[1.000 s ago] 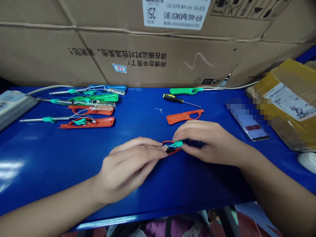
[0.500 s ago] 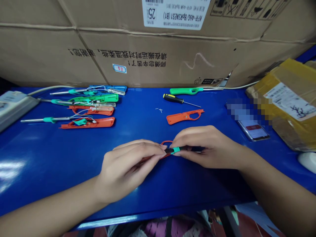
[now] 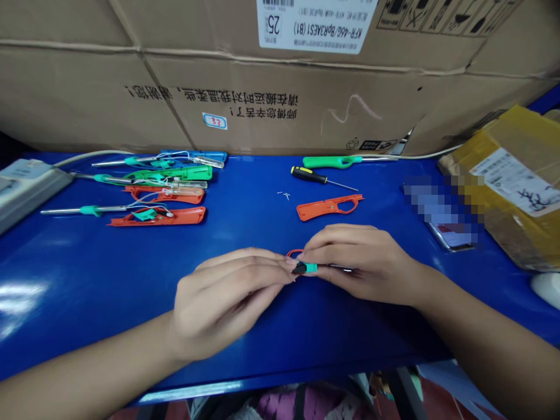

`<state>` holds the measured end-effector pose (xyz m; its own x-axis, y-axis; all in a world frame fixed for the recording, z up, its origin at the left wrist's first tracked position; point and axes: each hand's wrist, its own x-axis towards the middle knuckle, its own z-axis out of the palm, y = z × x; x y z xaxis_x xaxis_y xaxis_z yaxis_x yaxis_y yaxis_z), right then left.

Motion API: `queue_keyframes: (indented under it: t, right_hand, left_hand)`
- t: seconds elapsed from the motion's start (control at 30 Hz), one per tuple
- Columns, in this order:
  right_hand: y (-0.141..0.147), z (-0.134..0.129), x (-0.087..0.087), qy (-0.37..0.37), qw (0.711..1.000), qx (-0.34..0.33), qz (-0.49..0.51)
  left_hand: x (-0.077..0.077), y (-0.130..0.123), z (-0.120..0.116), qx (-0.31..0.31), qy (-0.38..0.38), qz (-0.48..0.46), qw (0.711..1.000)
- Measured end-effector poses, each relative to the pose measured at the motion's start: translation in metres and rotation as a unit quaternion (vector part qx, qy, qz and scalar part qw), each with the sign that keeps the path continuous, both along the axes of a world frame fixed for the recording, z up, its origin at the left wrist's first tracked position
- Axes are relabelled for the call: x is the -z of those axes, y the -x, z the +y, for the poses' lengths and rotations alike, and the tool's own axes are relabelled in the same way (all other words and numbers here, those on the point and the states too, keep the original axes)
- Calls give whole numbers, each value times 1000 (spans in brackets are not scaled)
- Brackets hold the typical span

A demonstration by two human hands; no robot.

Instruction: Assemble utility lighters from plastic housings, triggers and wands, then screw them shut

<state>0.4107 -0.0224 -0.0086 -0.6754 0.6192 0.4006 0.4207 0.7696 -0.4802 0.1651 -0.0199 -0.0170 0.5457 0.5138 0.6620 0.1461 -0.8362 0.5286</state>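
Observation:
Between my two hands is a partly assembled orange stick lighter, most of it hidden by fingers. Its orange trigger-guard rim [image 3: 294, 253] shows behind the fingertips. A teal piece [image 3: 311, 268] with a dark part beside it sits in the middle. My left hand [image 3: 231, 297] is closed around the handle end, thumb and fingertips at the dark part. Pinched from the other side, the teal piece lies at the fingertips of my right hand [image 3: 367, 262]; a short bit of metal rod shows beneath that hand. Beyond them lies a loose orange handle half [image 3: 328, 207].
Several opened lighters, including a blue one [image 3: 214, 156], lie at the left near a power strip [image 3: 32, 185]. Farther back are a screwdriver [image 3: 308, 174], a whole green lighter [image 3: 326, 162] and tiny white pins [image 3: 283, 195]. A phone [image 3: 450, 233] and a taped parcel [image 3: 520, 192] are right.
The fingertips have drawn slightly closer together around the teal piece, and my right hand has tilted a little. A bit of metal rod now shows under it. The view has shifted slightly.

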Motion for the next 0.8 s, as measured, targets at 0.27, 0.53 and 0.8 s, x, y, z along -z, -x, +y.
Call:
queue_keyframes:
  t: [0.27,0.53,0.8]
  right_hand:
    - [0,-1,2,-49,998,-7,35]
    - [1,0,-2,0,998,-35,54]
    - [7,4,0,321,942,31,90]
  left_hand:
    - [0,13,-1,43,-45,44,997]
    - [-3,11,-1,30,-51,56,997]
    - [3,1,5,-33,19,34,999]
